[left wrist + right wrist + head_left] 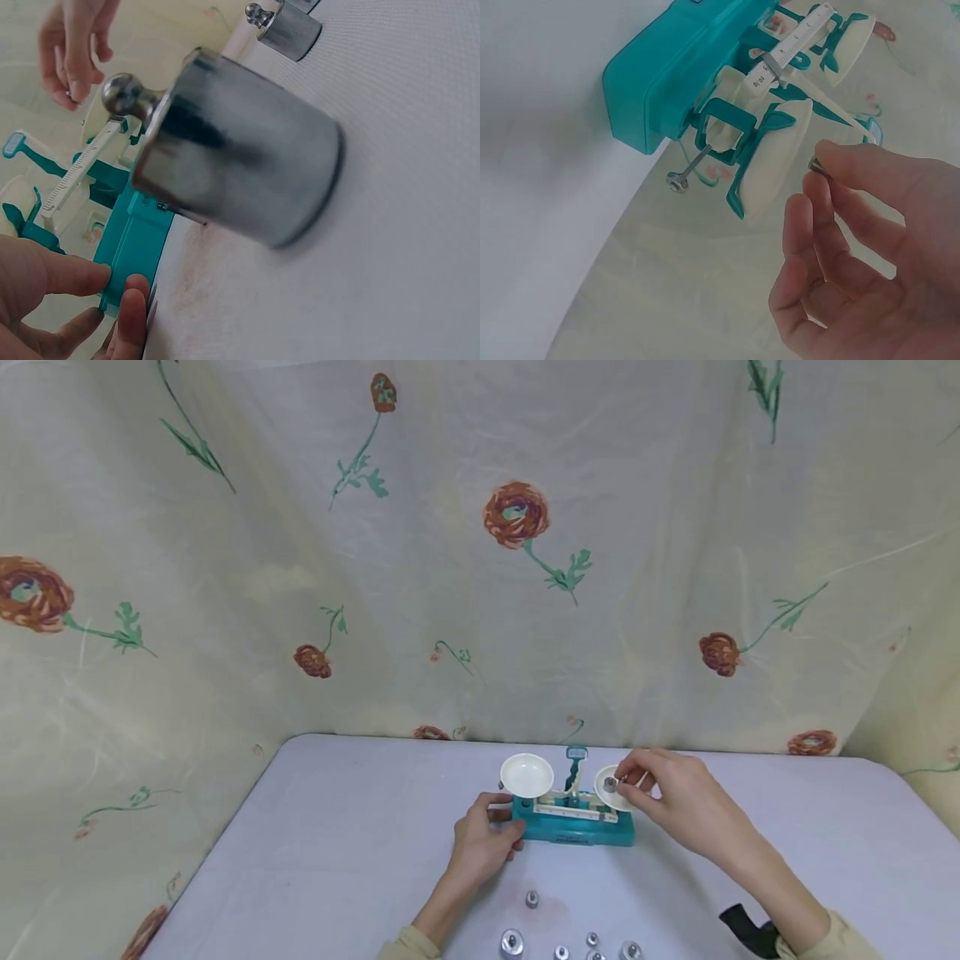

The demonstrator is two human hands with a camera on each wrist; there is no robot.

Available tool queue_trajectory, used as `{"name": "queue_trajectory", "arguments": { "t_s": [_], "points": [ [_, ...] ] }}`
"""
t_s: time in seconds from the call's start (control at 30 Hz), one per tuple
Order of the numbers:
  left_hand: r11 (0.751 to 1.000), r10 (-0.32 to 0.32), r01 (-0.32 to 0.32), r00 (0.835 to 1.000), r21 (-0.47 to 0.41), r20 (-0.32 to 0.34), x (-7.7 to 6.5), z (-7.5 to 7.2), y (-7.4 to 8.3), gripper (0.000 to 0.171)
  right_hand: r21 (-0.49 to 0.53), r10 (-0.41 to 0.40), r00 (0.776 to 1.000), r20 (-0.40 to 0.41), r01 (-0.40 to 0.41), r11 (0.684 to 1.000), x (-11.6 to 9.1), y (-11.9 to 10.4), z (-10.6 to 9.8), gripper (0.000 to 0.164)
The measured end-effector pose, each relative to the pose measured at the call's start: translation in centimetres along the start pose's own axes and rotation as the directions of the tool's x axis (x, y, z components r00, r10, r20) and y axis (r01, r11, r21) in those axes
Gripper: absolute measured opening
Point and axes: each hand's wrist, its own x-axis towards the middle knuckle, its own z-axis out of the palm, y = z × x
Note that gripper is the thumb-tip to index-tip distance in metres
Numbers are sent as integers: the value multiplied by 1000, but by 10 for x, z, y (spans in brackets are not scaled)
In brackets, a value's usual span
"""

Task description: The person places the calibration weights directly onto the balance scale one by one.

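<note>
A balance scale with a teal base and two white pans stands on the table. My left hand grips the left end of that base, with thumb and fingers around its corner in the left wrist view. Over the right pan, my right hand pinches a small metal weight between thumb and forefinger. The left pan shows a bare white surface. A white graduated beam runs along the front of the scale.
Several metal knobbed weights stand in front of the scale, among them a single weight nearer to it and a larger one. A black object lies by the right forearm. A flowered curtain hangs behind the table.
</note>
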Motion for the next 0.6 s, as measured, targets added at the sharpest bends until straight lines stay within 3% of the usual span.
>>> {"name": "queue_trajectory", "arguments": {
  "t_s": [0.6],
  "points": [
    [1000, 3, -3, 1000, 9, -4, 2, 0, -1, 43, 0, 41, 998, 56, -41, 999, 6, 1, 8, 11]
  ]
}}
